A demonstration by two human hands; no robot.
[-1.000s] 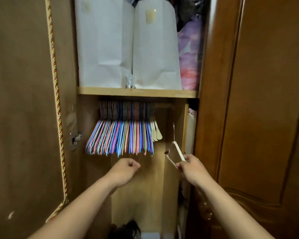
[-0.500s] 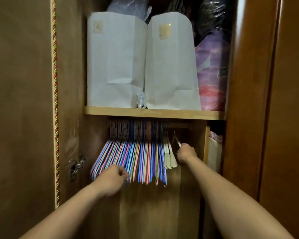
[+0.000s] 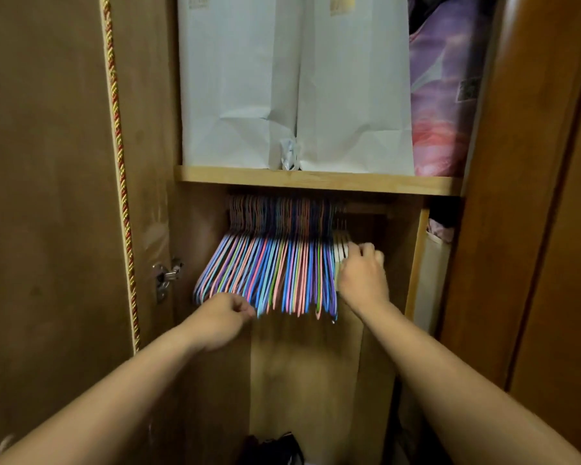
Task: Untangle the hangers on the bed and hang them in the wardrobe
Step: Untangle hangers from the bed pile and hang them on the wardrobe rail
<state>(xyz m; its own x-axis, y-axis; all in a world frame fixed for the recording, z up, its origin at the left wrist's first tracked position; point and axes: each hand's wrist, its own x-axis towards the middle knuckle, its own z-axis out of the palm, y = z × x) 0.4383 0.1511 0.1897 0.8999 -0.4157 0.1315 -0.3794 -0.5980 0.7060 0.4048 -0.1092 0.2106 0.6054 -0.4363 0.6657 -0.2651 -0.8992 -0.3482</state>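
Head view, close, facing wardrobe (image 3: 316,182)

Illumination is dim and warm, arriving from behind the viewer. The white paper bags (image 3: 292,82) on the shelf (image 3: 316,181) are the brightest surfaces, free of glare. Deep shadow lies under the shelf, obscuring the hooks of the coloured hangers (image 3: 269,273), and the wardrobe bottom is near black. The right hand (image 3: 363,276) shows motion blur at its fingers. Wide-angle distortion bows the door edges; forearms at the lower corners are soft and stretched.
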